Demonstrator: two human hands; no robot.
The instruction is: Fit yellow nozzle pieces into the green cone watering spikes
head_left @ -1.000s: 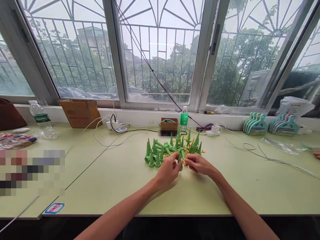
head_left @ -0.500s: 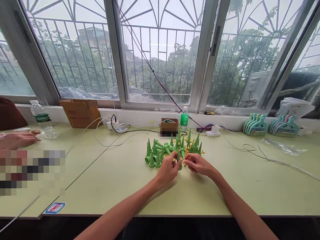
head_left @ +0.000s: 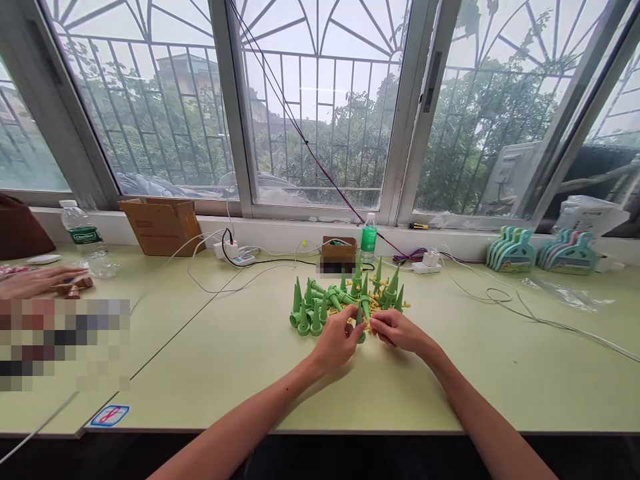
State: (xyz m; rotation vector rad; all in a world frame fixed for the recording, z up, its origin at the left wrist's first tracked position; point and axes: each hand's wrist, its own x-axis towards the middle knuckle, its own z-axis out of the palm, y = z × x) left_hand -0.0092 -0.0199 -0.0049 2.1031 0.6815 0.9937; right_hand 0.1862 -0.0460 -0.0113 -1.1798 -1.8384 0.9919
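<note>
My left hand [head_left: 339,339] is closed around a green plastic watering spike [head_left: 359,317], held upright with its cone pointing up. Close on its right, my right hand [head_left: 399,329] is pinched at the spike's side. A small yellow part seems to be at its fingertips, mostly hidden by the fingers. Just beyond both hands is a cluster of more green spikes [head_left: 303,320], some standing and some lying. Small yellow valve pieces [head_left: 406,305] are scattered among them, and a few spikes have yellow pieces sticking out at the side.
Behind the cluster are a small cardboard box [head_left: 339,251] and a green-labelled bottle [head_left: 369,239]. White cables [head_left: 240,283] cross the table left and right. Hangers [head_left: 511,250] stand at the back right. Another person's hand [head_left: 45,280] rests at the left, near brown pieces.
My hands have barely moved; the held spike shifted slightly right, against my right fingertips. At the left, the other person's hand moved and brown pieces came into view under it.
</note>
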